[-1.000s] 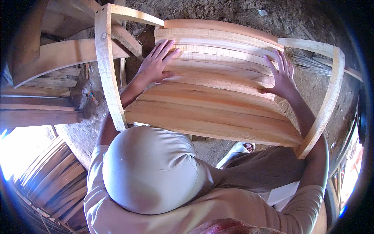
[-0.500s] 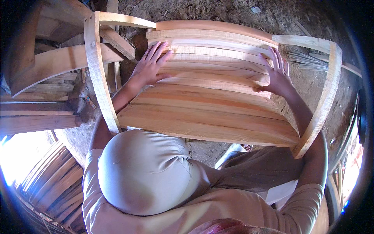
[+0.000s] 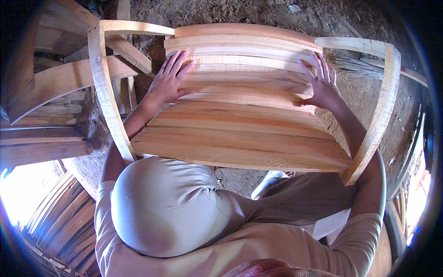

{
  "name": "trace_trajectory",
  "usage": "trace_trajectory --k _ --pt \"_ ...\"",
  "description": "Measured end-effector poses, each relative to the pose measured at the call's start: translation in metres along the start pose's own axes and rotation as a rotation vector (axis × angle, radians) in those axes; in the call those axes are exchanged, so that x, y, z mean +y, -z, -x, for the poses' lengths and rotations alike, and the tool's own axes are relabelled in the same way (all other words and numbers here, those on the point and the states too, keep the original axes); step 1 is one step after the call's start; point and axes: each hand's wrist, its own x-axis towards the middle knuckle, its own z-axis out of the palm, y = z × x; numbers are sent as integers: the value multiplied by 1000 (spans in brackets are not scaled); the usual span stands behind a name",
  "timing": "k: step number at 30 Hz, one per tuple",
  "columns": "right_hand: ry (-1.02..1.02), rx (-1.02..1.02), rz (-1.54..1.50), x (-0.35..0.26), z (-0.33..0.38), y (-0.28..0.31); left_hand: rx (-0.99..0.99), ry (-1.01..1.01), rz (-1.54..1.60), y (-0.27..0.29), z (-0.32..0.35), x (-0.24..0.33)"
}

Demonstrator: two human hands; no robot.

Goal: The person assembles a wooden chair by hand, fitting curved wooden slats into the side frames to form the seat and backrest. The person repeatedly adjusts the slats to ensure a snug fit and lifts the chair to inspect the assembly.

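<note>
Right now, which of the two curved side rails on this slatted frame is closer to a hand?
The right side rail. The right hand lies flat on the slats close beside it, while the left hand sits farther from the left side rail.

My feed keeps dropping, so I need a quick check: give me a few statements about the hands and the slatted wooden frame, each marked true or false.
1. Both hands lie flat, palms down, on the curved pale wooden slatted frame. True.
2. The left hand grips a hammer. False: it holds nothing, its fingers spread on the slats.
3. The right hand rests near the frame's right curved side rail. True.
4. The frame stands on a tiled floor. False: bare brown earth ground lies beyond it.
5. Stacked wooden pieces lie to the person's left. True.
</note>
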Motion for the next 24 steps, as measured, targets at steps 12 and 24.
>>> trace_trajectory --k 12,24 --pt "20 29 14 1 1 -2 22 -5 11 -1 2 0" --pt "68 117 -72 0 13 23 -20 37 153 21 2 6"
